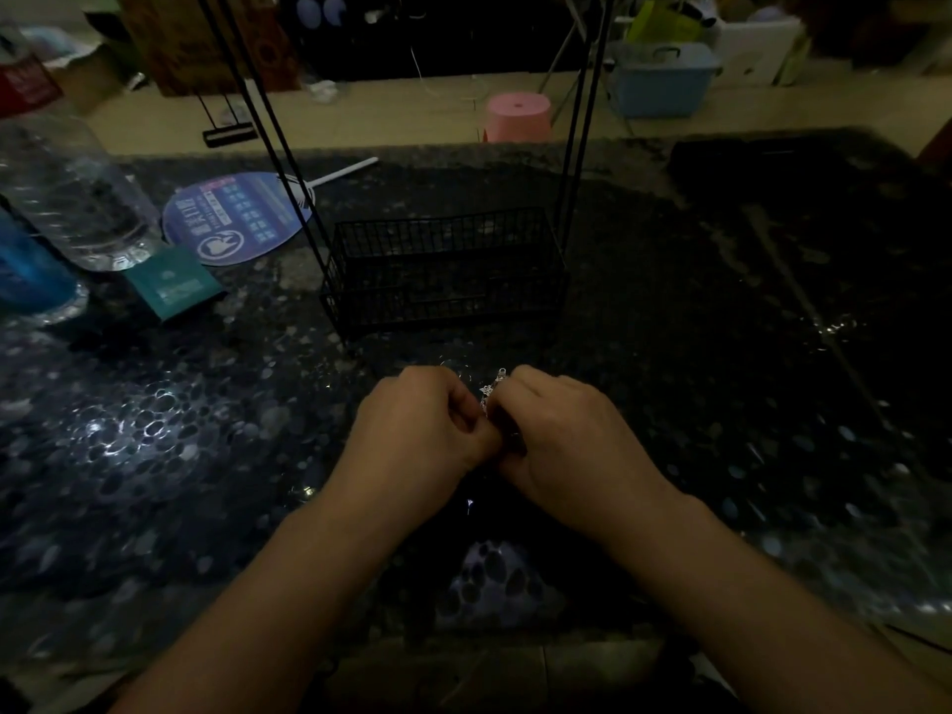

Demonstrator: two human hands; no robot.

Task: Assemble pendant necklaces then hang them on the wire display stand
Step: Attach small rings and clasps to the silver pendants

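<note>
Your left hand (pixel 427 422) and right hand (pixel 559 430) pinch small silver pendant and chain (pixel 489 396) together; assembly unfinished, black wire display stand (pixel 443 270) awaits.

1. We see a glossy table (pixel 154 430) top, dark and speckled, throwing back light.
2. The stand (pixel 443 270) is thin black wire, matt.
3. The pendant (pixel 489 394) glints like bright silvery metal.
4. The bottle (pixel 77 198) is clear ribbed plastic.
5. The stool (pixel 517 115) looks like smooth pink plastic.
6. The fan (pixel 237 213) has a printed, faintly shiny face.
</note>
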